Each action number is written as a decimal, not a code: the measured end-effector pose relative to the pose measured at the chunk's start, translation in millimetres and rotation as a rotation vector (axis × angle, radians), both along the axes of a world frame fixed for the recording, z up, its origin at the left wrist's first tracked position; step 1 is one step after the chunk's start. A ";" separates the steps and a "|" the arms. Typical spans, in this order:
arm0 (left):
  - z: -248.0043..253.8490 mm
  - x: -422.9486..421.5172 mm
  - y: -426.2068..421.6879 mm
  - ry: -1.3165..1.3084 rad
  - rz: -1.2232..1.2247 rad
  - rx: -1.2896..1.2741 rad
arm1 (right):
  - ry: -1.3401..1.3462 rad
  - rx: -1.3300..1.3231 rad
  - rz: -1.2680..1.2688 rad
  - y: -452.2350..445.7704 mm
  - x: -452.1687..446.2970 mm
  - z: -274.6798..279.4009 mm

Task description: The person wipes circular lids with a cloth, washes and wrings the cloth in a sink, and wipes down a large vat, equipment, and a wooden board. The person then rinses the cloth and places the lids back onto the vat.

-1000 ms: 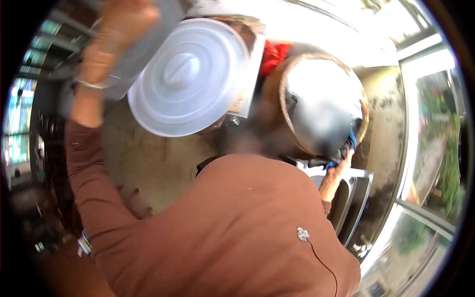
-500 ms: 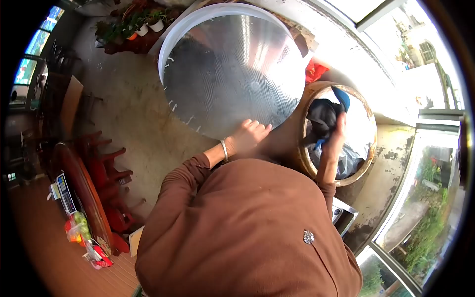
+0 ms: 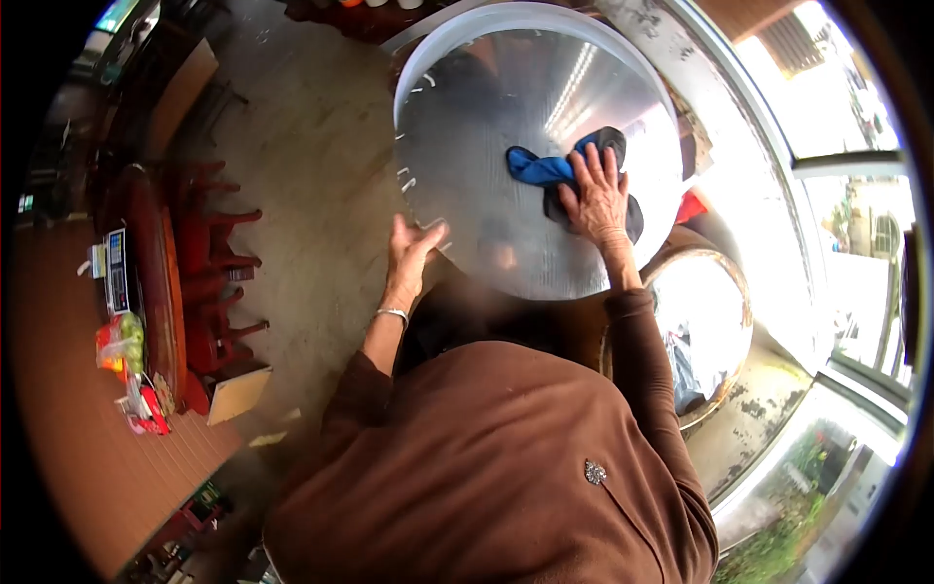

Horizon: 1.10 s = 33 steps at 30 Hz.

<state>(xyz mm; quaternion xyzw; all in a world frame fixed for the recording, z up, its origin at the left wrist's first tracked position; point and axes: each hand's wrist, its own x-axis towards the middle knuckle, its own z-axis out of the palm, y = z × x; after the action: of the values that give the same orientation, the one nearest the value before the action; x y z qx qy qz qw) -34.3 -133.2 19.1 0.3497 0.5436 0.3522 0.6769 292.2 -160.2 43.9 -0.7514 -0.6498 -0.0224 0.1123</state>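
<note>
My right hand (image 3: 598,200) lies with spread fingers on a blue and black cloth (image 3: 540,167), pressing it against a large round metal surface (image 3: 477,146) with a pale rim. My left hand (image 3: 413,255) is at the lower left edge of that round surface, thumb and fingers apart, with nothing in it; whether it touches the edge I cannot tell. Right of my right forearm stands a round container (image 3: 747,302) with a brown rim and plastic inside.
Red stools (image 3: 219,277) stand at the left beside a round dark-red table (image 3: 161,282). A wooden surface (image 3: 68,360) at the far left bears a scale (image 3: 117,273) and bagged green fruit (image 3: 126,336). Windows line the right side.
My right hand has moved from the brown-rimmed container up onto the round metal surface with the cloth. My left hand has shifted left, and its fingers have spread. The white lid seen earliest is gone from view.
</note>
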 end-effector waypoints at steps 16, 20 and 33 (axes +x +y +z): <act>4.0 5.7 12.4 -0.166 -0.092 -0.207 | 0.015 0.022 0.479 144.5 -143.3 2.7; -40.0 1.3 0.7 -0.092 -0.062 -0.214 | 0.142 0.019 0.764 96.7 -195.6 -2.8; -0.7 14.7 6.9 -0.146 0.054 -0.332 | -0.120 0.108 0.392 331.3 -7.3 -34.5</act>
<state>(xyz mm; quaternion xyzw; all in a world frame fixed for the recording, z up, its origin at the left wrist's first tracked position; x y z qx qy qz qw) -19.6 -126.3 18.4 0.1920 0.5528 0.3000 0.7534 284.8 171.1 9.4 -0.6006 -0.7870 -0.0798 0.1158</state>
